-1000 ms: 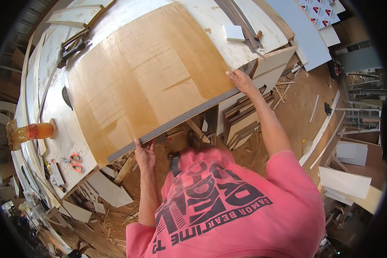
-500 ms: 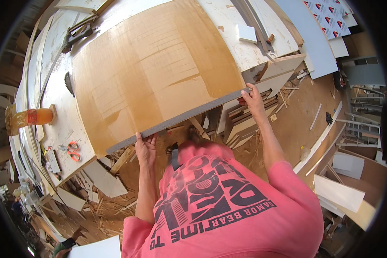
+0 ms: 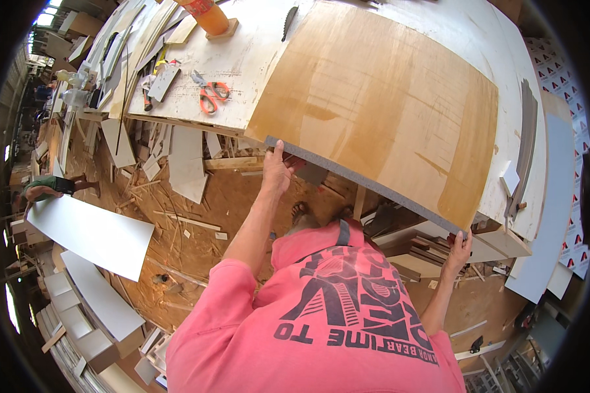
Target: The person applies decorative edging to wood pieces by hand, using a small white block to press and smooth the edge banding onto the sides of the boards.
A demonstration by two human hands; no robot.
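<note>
A varnished plywood board (image 3: 373,85) lies on the white worktable, with a grey speckled strip (image 3: 364,183) along its near edge. My left hand (image 3: 276,169) holds the left part of that edge, thumb on the strip and fingers underneath. At the right corner, my right hand (image 3: 460,249) grips the same edge, its fingers partly hidden. Left of the board are orange-handled scissors (image 3: 213,95) and small hand tools (image 3: 160,82). A toothed blade (image 3: 288,23) lies beyond it, near an orange bottle (image 3: 206,16) on a wooden block. A white block (image 3: 509,178) sits beside the board's right side.
A co-worker (image 3: 46,190) at the left holds a large white sheet (image 3: 92,232). Scrap wood (image 3: 170,216) litters the floor below the table. Pale panels (image 3: 531,262) lean at the right, and stacked boards (image 3: 416,249) sit under the table.
My view has turned leftward, so the board appears rotated and shifted right. The co-worker with the white sheet has come further into view. Both my hands keep hold of the edge.
</note>
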